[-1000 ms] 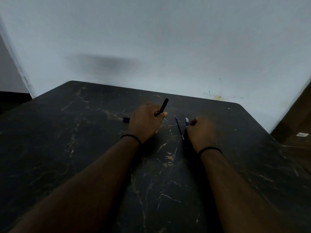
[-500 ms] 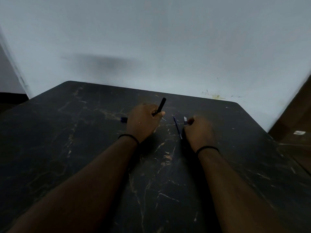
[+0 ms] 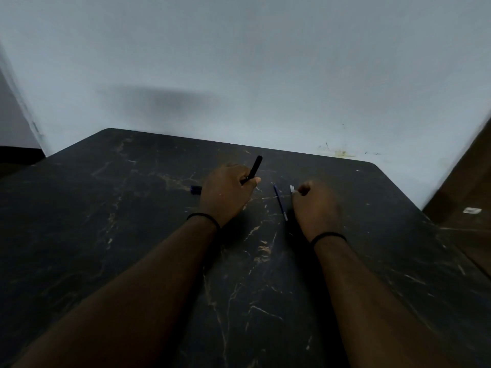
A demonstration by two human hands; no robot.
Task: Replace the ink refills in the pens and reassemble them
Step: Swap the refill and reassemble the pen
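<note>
My left hand [image 3: 227, 193] rests on the dark marble table [image 3: 132, 235], closed around a black pen barrel [image 3: 254, 167] that sticks up and away from the fist. A dark blue pen end [image 3: 195, 189] lies on the table just left of that hand, mostly hidden behind it. My right hand [image 3: 314, 208] is curled on a thin refill whose pale tip [image 3: 292, 188] pokes out past the fingers. Between the two hands a thin blue ink refill [image 3: 280, 203] lies flat on the table, apart from both.
A pale wall [image 3: 239, 75] rises right behind the table's far edge. The table drops off at its right edge to a brown floor [image 3: 467, 208], where a small white scrap lies. Black bands circle both wrists.
My right hand has slid a little to the right, away from the blue refill on the table. The left hand and its black barrel have hardly moved.
</note>
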